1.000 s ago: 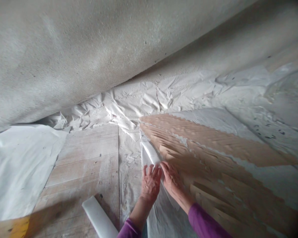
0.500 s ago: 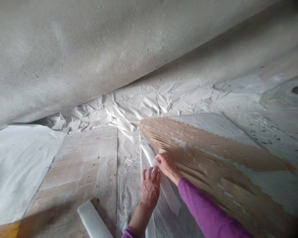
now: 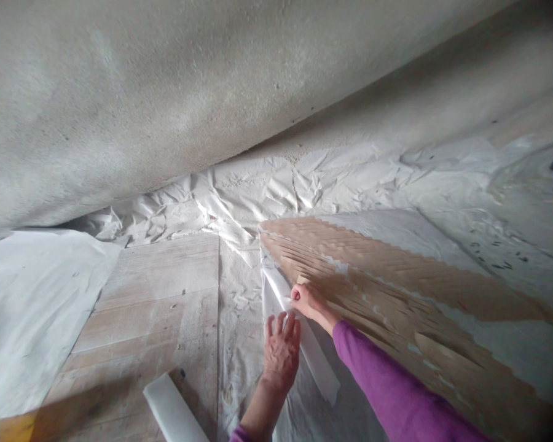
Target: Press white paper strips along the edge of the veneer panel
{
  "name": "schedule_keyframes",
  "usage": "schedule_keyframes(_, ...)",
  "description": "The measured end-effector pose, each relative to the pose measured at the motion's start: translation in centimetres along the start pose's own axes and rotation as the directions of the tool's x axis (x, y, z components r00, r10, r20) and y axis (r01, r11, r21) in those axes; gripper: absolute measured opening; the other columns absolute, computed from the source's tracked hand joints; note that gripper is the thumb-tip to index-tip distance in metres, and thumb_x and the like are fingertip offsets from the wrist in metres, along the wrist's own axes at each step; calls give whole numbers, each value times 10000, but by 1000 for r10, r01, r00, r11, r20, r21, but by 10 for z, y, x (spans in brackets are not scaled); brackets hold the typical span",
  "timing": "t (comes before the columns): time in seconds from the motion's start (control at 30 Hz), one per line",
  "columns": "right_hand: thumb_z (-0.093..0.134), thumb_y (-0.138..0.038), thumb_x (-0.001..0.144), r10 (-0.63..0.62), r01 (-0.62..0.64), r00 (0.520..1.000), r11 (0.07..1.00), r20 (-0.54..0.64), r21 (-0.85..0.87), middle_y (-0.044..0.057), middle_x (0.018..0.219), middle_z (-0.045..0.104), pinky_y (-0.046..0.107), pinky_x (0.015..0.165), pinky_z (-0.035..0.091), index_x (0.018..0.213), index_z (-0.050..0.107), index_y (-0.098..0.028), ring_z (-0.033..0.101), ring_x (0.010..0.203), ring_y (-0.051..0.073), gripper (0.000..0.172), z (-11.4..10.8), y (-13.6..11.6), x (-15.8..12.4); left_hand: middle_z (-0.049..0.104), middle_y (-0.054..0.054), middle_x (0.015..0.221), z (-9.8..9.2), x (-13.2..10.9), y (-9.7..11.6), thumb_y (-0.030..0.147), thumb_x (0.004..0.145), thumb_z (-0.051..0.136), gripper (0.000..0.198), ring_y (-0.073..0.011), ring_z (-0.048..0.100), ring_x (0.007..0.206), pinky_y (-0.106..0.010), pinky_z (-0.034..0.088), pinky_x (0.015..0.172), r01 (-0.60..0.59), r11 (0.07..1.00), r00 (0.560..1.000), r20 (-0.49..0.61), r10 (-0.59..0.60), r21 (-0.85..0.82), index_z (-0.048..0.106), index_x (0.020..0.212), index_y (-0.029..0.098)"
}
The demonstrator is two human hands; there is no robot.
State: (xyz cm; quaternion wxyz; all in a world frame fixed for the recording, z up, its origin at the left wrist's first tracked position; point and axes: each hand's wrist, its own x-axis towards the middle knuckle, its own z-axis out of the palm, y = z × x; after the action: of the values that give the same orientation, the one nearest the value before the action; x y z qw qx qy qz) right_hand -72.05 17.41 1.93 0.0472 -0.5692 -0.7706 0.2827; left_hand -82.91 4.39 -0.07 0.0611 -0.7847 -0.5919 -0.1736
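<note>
Brown paper (image 3: 396,267) covers much, not all, of the pale sheet (image 3: 391,227). The left hand (image 3: 281,353) spreads its fingers by a white strip (image 3: 320,362); the right hand (image 3: 309,302) pinches, on what I can't tell.

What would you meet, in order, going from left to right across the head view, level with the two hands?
White sheet → board → pale floor covering → left hand → right hand → brown layered strips.
</note>
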Motion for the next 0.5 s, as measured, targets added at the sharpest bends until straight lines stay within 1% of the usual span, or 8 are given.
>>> schedule_keyframes(0.17, 706, -128, 931, 0, 0, 1000, 1000, 8, 9, 4, 868, 636, 348, 827, 547, 868, 654, -124, 627, 839, 176, 82, -6, -4, -4, 649, -95, 1313, 1, 0, 0, 54, 907, 451, 345, -328, 568, 1175, -569, 508, 979, -1, 1000, 1000, -7, 1, 1, 626, 1186, 155)
schedule_keyframes(0.3, 697, -135, 941, 23, -23, 999, 1000, 27, 4, 4, 856, 642, 361, 841, 548, 877, 659, -124, 632, 839, 177, 75, -10, -7, -4, 653, -114, 1300, 2, 0, 1, 22, 875, 476, 355, -322, 562, 1184, -567, 509, 987, -4, 1000, 1000, -27, 4, 10, 614, 1186, 122)
schedule_keyframes(0.4, 710, -182, 942, 45, -45, 997, 999, 69, 1, 2, 826, 633, 361, 834, 545, 861, 655, -126, 628, 820, 176, 113, -10, -6, 0, 645, -118, 1315, 2, -1, 3, 25, 870, 494, 367, -309, 561, 1196, -561, 517, 987, -2, 1000, 999, -52, 3, 11, 600, 1209, 118)
schedule_keyframes(0.5, 716, -224, 943, 62, -63, 992, 998, 110, 3, 0, 812, 626, 355, 820, 543, 858, 650, -127, 624, 803, 174, 144, -8, -2, 5, 643, -97, 1327, 2, -2, 5, 39, 890, 478, 366, -300, 564, 1216, -545, 515, 1008, 14, 1000, 998, -56, -13, 20, 601, 1221, 136)
